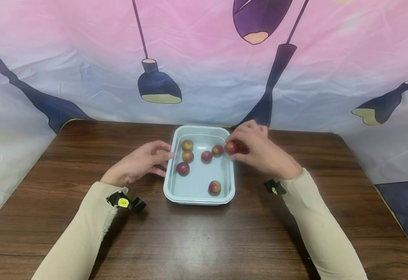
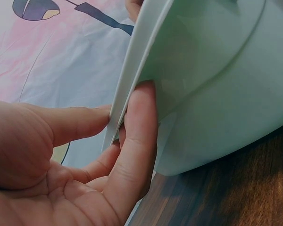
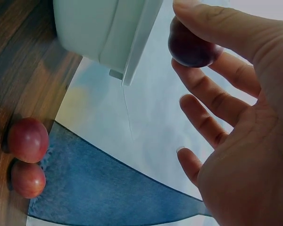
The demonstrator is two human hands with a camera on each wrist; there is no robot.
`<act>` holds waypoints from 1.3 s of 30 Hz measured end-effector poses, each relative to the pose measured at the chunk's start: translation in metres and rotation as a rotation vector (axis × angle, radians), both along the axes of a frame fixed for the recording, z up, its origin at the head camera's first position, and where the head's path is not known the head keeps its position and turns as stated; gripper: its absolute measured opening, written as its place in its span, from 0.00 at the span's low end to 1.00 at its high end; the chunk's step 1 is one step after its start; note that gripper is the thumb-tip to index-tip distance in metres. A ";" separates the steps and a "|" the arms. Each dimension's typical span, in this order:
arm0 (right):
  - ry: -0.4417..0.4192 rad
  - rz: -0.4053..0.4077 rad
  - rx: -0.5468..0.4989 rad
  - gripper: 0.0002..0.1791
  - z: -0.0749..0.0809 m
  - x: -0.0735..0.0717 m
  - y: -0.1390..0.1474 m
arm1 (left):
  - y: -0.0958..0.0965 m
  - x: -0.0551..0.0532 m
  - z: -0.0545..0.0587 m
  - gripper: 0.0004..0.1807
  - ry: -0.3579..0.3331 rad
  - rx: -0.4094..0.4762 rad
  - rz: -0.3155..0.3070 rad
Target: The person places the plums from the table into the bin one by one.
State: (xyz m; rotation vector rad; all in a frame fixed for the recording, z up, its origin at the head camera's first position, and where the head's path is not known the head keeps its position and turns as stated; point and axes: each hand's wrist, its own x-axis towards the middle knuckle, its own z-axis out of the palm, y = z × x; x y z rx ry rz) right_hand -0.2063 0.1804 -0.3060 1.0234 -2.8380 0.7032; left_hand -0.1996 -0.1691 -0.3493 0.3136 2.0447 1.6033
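A pale blue-green plastic basin [image 1: 199, 199] sits on the table with several red and yellow plums inside, one plum [image 1: 214, 188] lying apart near its front. My left hand [image 1: 144, 160] pinches the basin's left rim; in the left wrist view the thumb is on one side of the rim [image 2: 132, 70] and the fingers on the other. My right hand [image 1: 260, 149] holds a dark red plum [image 3: 193, 44] between thumb and fingertips, at the basin's right rim in the head view. Its other fingers are loosely bent around nothing.
Two more plums lie on the tabletop in the right wrist view, a larger plum [image 3: 28, 140] touching a smaller plum [image 3: 28, 180]. The brown wood-grain table [image 1: 196, 241] ends at a hanging cloth [image 1: 204, 77] printed with lamps.
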 end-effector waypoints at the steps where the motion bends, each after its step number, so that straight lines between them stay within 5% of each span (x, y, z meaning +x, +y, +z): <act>1: -0.003 0.001 0.000 0.19 0.000 0.000 0.000 | 0.000 0.000 0.000 0.26 0.000 0.000 0.000; 20: 0.044 0.063 -0.001 0.19 -0.004 0.002 -0.010 | 0.001 -0.001 -0.002 0.25 -0.017 0.018 0.008; 39: 0.004 0.073 -0.003 0.21 -0.008 0.000 -0.012 | 0.001 -0.002 -0.002 0.25 -0.020 0.022 0.008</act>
